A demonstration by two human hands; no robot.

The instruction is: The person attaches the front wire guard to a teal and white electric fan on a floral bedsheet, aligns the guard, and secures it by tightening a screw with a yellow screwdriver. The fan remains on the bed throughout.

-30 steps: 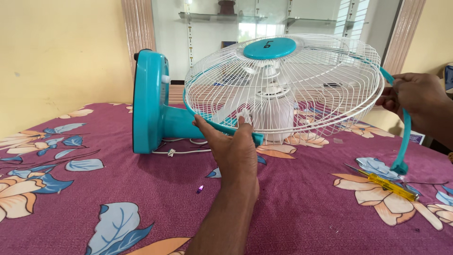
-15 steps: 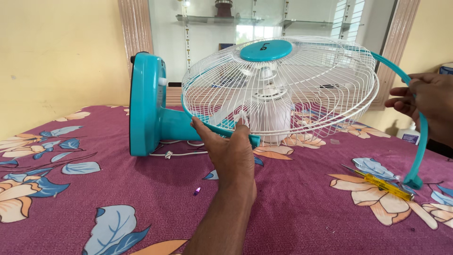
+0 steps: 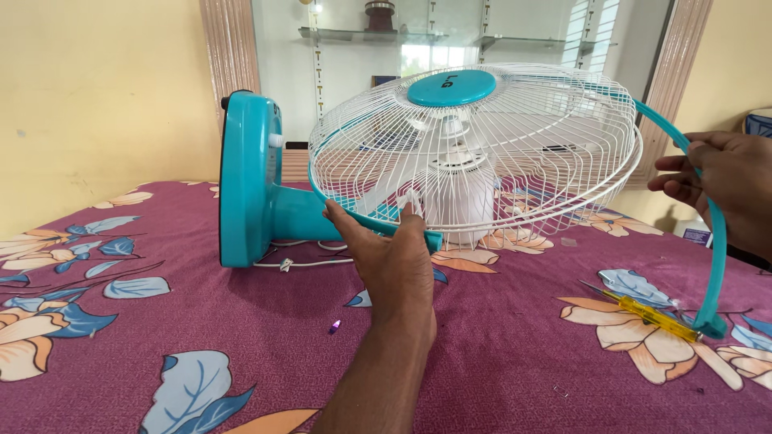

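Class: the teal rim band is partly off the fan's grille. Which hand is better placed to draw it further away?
Right hand: it grips the teal rim band; left hand steadies the grille.

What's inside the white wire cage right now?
Inside the white wire cage sit pale fan blades and a white motor housing. The teal centre cap covers the hub, so the blade fastening is hidden.

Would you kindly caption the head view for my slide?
Left hand steadies a white fan guard while right hand pulls its teal rim band away.
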